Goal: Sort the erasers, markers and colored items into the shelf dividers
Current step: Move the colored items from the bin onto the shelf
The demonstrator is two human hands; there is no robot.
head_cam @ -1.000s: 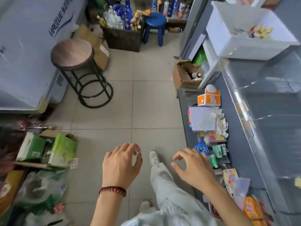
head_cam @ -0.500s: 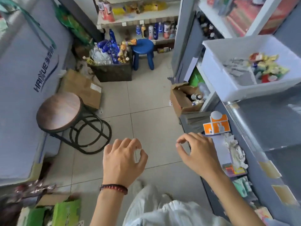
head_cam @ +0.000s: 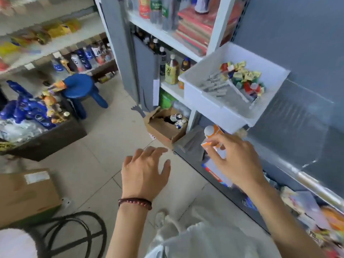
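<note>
A white bin (head_cam: pixel 221 116) hangs on the grey shelf unit at upper right, split by a divider. Grey markers (head_cam: pixel 214 86) lie in its left part, and small coloured erasers and items (head_cam: pixel 245 77) fill the right part. Below the bin, an orange and white box (head_cam: pixel 214 134) stands on the low shelf. My right hand (head_cam: pixel 238 161) hovers there with loosely bent fingers, its fingertips at the box, and no grip shows. My left hand (head_cam: pixel 145 172), a bead bracelet on its wrist, hangs relaxed over the floor holding nothing. Colourful packets (head_cam: pixel 316 211) lie blurred along the low shelf.
An open cardboard box of bottles (head_cam: pixel 163 127) sits on the floor by the shelf's end. Further left are a blue stool (head_cam: pixel 80 86) and a dark crate of blue bottles (head_cam: pixel 37 135). A closed carton (head_cam: pixel 26 192) and a black stool frame (head_cam: pixel 78 231) are at lower left.
The view has swung up and right toward the shelf and bin. My right hand has moved forward to the orange and white box. My left hand has stayed relaxed over the floor.
</note>
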